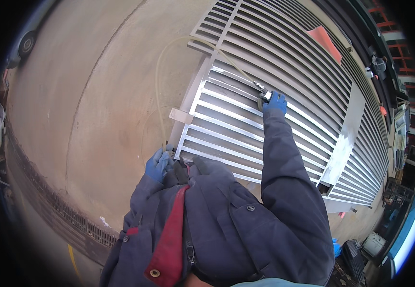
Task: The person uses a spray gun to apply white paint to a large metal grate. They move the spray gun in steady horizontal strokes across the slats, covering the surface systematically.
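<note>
My right hand (276, 101), in a blue glove, is closed around a small air sander (263, 93) and reaches out over the slats. Under that hand lies a large metal slatted panel (231, 113); its near slats are bright and shiny, the farther ones dull grey. A pale air hose (158, 79) runs from the sander's metal fitting, loops out to the left and comes back to my left hand (157, 164). That gloved hand is closed on the hose beside the panel's near left corner. The sander's working face is mostly hidden.
A tan block (181, 115) sticks out at the panel's left edge. An orange-red sheet (325, 43) lies on the far slats. A drain grate (80, 222) crosses the concrete floor (107, 138) at lower left. A car wheel (27, 44) shows at upper left; clutter lines the right.
</note>
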Demonstrator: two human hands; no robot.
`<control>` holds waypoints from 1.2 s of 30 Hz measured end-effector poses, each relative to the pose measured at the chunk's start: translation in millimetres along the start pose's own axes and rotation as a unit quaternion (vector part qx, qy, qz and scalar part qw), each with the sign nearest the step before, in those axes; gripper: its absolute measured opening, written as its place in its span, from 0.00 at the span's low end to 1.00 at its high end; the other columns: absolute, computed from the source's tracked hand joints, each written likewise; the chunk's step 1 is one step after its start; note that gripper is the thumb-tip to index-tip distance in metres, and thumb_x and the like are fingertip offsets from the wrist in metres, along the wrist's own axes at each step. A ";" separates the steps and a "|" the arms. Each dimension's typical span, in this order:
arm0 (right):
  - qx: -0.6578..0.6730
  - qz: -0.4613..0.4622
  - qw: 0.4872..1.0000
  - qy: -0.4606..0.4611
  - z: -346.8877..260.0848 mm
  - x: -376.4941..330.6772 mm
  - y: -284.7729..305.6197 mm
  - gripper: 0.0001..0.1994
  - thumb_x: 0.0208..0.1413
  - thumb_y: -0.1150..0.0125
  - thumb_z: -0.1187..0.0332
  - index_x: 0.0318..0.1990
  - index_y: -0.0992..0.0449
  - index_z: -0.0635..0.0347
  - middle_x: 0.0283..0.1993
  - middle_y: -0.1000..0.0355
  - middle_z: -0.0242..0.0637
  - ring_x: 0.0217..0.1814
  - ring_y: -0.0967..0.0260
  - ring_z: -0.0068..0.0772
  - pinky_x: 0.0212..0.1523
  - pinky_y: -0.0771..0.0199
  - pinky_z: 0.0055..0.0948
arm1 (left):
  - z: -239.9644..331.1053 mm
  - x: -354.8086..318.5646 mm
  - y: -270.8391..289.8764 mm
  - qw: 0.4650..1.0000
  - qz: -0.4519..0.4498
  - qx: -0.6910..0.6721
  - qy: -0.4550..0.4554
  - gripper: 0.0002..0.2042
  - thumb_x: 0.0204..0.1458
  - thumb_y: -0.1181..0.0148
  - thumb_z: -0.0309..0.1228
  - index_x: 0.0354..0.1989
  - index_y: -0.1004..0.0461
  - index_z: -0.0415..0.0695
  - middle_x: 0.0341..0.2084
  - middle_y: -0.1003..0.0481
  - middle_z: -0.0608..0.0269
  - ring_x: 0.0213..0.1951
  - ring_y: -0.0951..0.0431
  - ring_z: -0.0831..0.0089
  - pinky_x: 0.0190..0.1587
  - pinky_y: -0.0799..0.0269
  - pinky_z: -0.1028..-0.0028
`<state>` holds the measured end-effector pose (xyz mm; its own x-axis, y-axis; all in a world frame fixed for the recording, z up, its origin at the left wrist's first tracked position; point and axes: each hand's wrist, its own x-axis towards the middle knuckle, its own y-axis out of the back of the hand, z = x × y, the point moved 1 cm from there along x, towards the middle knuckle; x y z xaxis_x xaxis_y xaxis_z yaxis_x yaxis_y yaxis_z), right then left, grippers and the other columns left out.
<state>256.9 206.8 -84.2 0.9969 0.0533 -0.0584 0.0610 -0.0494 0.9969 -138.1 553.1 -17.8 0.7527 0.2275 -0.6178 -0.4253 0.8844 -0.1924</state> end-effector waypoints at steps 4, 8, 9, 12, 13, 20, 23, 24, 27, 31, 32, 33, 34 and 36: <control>0.013 -0.015 0.997 0.081 -72.1 -0.2 -5.5 0.33 0.54 0.30 0.49 0.67 0.30 0.44 0.71 0.39 0.52 0.73 0.40 0.59 0.67 0.35 0.58 | 1.5 -5.7 11.9 0.998 0.038 -0.040 -0.021 0.19 0.72 0.51 0.35 0.66 0.31 0.42 0.26 0.26 0.71 0.24 0.35 0.86 0.28 0.38 0.84; 0.015 -0.014 0.990 0.138 -138.4 -2.7 -5.1 0.32 0.51 0.32 0.59 0.66 0.30 0.45 0.71 0.40 0.48 0.72 0.40 0.57 0.68 0.34 0.55 | -1.6 -12.2 28.6 0.996 0.069 -0.044 -0.034 0.19 0.72 0.52 0.36 0.66 0.31 0.41 0.27 0.26 0.70 0.23 0.33 0.86 0.27 0.37 0.84; 0.015 -0.028 0.989 0.145 -154.1 -3.3 -5.8 0.32 0.51 0.32 0.60 0.67 0.30 0.45 0.72 0.41 0.47 0.73 0.42 0.57 0.69 0.35 0.55 | -3.0 -13.4 31.8 0.995 0.079 -0.049 -0.033 0.19 0.73 0.53 0.37 0.65 0.30 0.41 0.27 0.25 0.70 0.23 0.32 0.86 0.27 0.36 0.84; 0.009 -0.032 0.984 0.175 -194.7 -6.4 -7.1 0.32 0.52 0.32 0.60 0.67 0.31 0.43 0.73 0.42 0.48 0.74 0.42 0.56 0.68 0.35 0.57 | -4.0 -14.6 36.2 0.993 0.085 -0.072 -0.044 0.19 0.73 0.53 0.39 0.64 0.30 0.41 0.27 0.24 0.69 0.22 0.30 0.85 0.26 0.34 0.84; 0.010 -0.037 0.983 0.178 -206.5 -6.4 -7.9 0.32 0.52 0.31 0.59 0.67 0.31 0.42 0.73 0.42 0.48 0.74 0.42 0.56 0.67 0.35 0.57 | -3.3 -14.4 35.8 0.992 0.081 -0.078 -0.050 0.19 0.73 0.53 0.39 0.64 0.30 0.41 0.27 0.24 0.68 0.22 0.30 0.85 0.26 0.34 0.84; -0.018 -0.078 0.983 0.166 -209.9 -0.7 -7.0 0.29 0.54 0.31 0.56 0.64 0.30 0.41 0.71 0.39 0.49 0.73 0.40 0.57 0.64 0.33 0.60 | 1.7 -13.2 23.1 0.996 0.056 -0.070 -0.026 0.20 0.73 0.54 0.36 0.67 0.34 0.38 0.26 0.25 0.68 0.22 0.32 0.85 0.27 0.35 0.85; -0.025 -0.058 0.989 0.134 -167.3 -3.3 -3.4 0.29 0.55 0.31 0.52 0.64 0.29 0.41 0.71 0.39 0.47 0.71 0.38 0.56 0.64 0.33 0.58 | -0.8 -9.5 19.1 0.997 0.042 -0.060 -0.038 0.21 0.73 0.53 0.41 0.65 0.30 0.40 0.26 0.24 0.68 0.22 0.29 0.84 0.26 0.33 0.84; -0.022 -0.038 0.991 0.128 -145.7 -2.9 -0.4 0.29 0.56 0.32 0.50 0.64 0.29 0.41 0.71 0.39 0.47 0.70 0.38 0.55 0.64 0.33 0.57 | -2.1 -8.0 17.3 0.997 0.037 -0.059 -0.035 0.21 0.73 0.53 0.41 0.65 0.30 0.40 0.26 0.24 0.68 0.22 0.29 0.84 0.26 0.33 0.84; -0.035 -0.037 0.995 0.084 -79.7 1.5 3.6 0.30 0.54 0.31 0.48 0.64 0.29 0.41 0.71 0.39 0.48 0.70 0.38 0.58 0.63 0.32 0.59 | -4.3 -2.7 10.3 0.999 0.020 -0.021 -0.038 0.21 0.73 0.53 0.40 0.65 0.30 0.40 0.26 0.25 0.70 0.22 0.30 0.85 0.27 0.34 0.84; -0.038 -0.029 0.999 -0.006 10.4 0.8 5.8 0.29 0.54 0.30 0.51 0.64 0.29 0.40 0.68 0.37 0.49 0.70 0.36 0.57 0.63 0.29 0.55 | -6.2 3.9 -0.3 0.999 -0.022 0.013 -0.043 0.21 0.72 0.51 0.36 0.68 0.33 0.38 0.29 0.26 0.70 0.24 0.34 0.87 0.28 0.38 0.83; -0.030 -0.037 0.998 -0.031 33.4 1.7 8.4 0.29 0.53 0.30 0.55 0.64 0.29 0.39 0.69 0.37 0.49 0.70 0.37 0.57 0.64 0.29 0.54 | -7.9 4.8 -2.7 1.000 -0.012 0.013 -0.023 0.21 0.72 0.50 0.36 0.68 0.32 0.38 0.29 0.26 0.71 0.24 0.35 0.87 0.28 0.38 0.83; -0.036 -0.032 0.998 -0.050 55.8 0.1 11.1 0.28 0.54 0.30 0.50 0.63 0.28 0.40 0.68 0.36 0.49 0.70 0.36 0.56 0.62 0.29 0.53 | -10.0 6.4 -6.2 1.000 -0.006 0.006 -0.017 0.21 0.72 0.49 0.36 0.68 0.32 0.38 0.28 0.27 0.72 0.25 0.35 0.87 0.28 0.38 0.83; -0.045 -0.015 0.997 -0.055 74.6 0.3 13.7 0.28 0.55 0.31 0.45 0.61 0.27 0.41 0.67 0.36 0.49 0.69 0.35 0.56 0.61 0.28 0.53 | -11.7 7.4 -7.6 1.000 0.007 -0.010 0.008 0.21 0.72 0.49 0.36 0.68 0.31 0.39 0.28 0.27 0.73 0.25 0.35 0.87 0.28 0.39 0.83; -0.046 -0.015 0.992 -0.120 101.8 6.4 14.6 0.28 0.56 0.32 0.43 0.60 0.27 0.41 0.66 0.35 0.49 0.68 0.35 0.56 0.61 0.28 0.52 | -12.8 6.4 -8.4 0.999 -0.025 -0.002 -0.035 0.20 0.71 0.47 0.35 0.67 0.30 0.39 0.28 0.28 0.73 0.26 0.35 0.88 0.28 0.40 0.83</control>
<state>269.3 104.8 -75.4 0.9785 -0.1869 -0.0873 0.0966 0.0411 0.9945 -136.1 541.9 -30.0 0.8068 0.2108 -0.5520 -0.3875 0.8940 -0.2249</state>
